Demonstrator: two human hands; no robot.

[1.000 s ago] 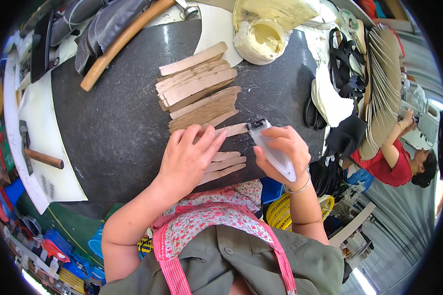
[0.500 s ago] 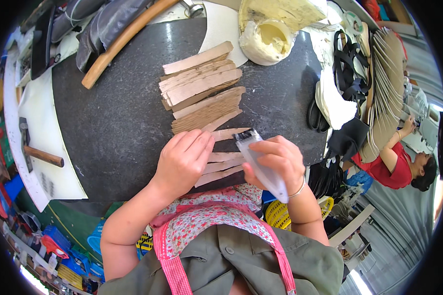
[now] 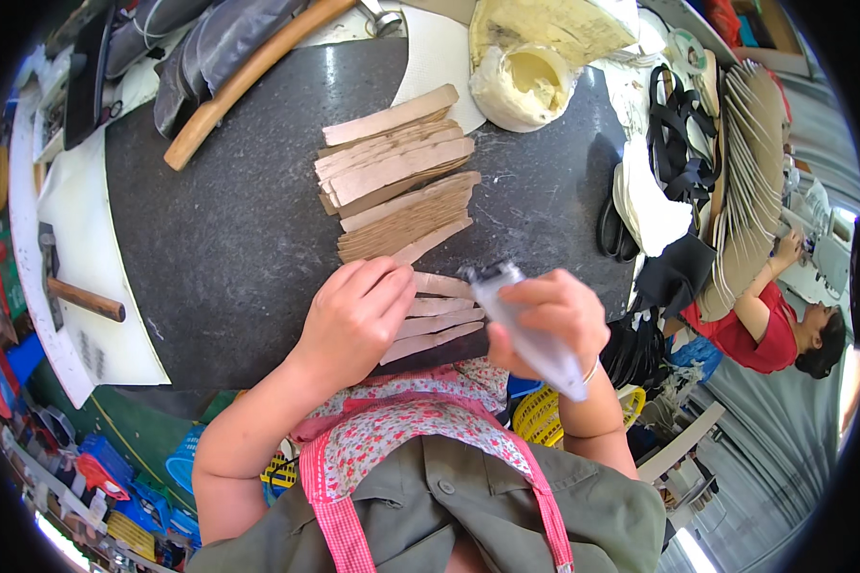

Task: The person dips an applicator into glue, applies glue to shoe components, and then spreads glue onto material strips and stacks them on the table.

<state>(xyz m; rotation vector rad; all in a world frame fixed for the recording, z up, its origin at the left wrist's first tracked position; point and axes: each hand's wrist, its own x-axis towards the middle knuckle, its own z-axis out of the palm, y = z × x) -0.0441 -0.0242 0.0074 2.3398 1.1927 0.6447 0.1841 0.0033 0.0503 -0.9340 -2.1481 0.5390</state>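
Nearest is the floral apron point(image 3: 406, 425). Just beyond its edge, loose tan strips point(image 3: 435, 341) lie on the black tabletop point(image 3: 229, 239). The left hand point(image 3: 354, 310) bunches its fingers at the left end of the uppermost loose strip point(image 3: 444, 286); whether they pinch or only press, I cannot tell. The right hand point(image 3: 571, 315) grasps a translucent tool point(image 3: 530, 342) (blurred, dark-tipped), its tip at that strip's right end. Farther off lie piled strips point(image 3: 406, 215), then a cream-smeared tub point(image 3: 524, 88).
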